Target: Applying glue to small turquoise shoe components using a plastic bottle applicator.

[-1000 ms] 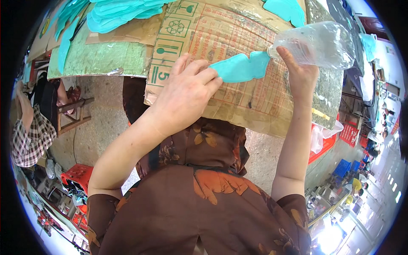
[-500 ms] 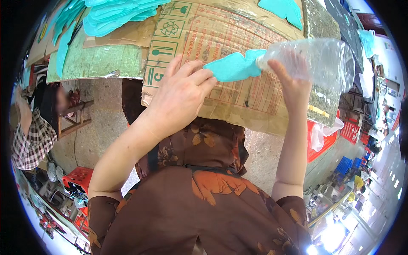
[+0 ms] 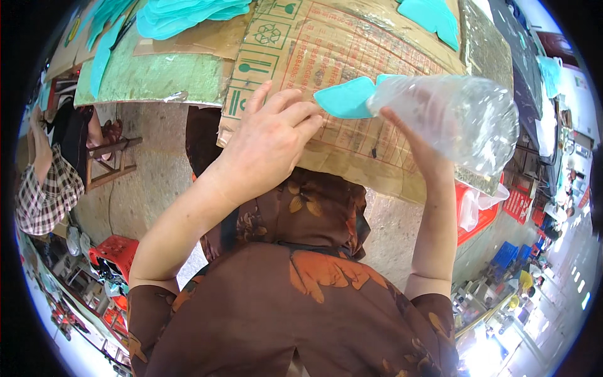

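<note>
In my right hand [image 3: 430, 141] is a clear plastic bottle [image 3: 483, 122], tilted on its side. Its narrow end points left and covers part of a turquoise shoe-part-like cutout [image 3: 345, 99]. The cutout lies on a flattened cardboard sheet [image 3: 352, 147]. My left hand [image 3: 270, 135] rests on the cardboard at the cutout's left end, fingers bent and somewhat apart, nothing visibly gripped. Whether its fingertips touch the cutout I cannot tell. The bottle hides the cutout's right part.
A stack of turquoise cutouts [image 3: 188, 16] lies at the far left of the green-topped table [image 3: 151, 81], with another turquoise piece [image 3: 433, 19] at the far right. A red crate [image 3: 480, 213] stands below the table's right side. A person in a checked garment [image 3: 50, 191] sits at left.
My right hand and the bottle have moved slightly left and nearer, over more of the cutout. My left hand stays about where it was; the whole view has shifted a little.
</note>
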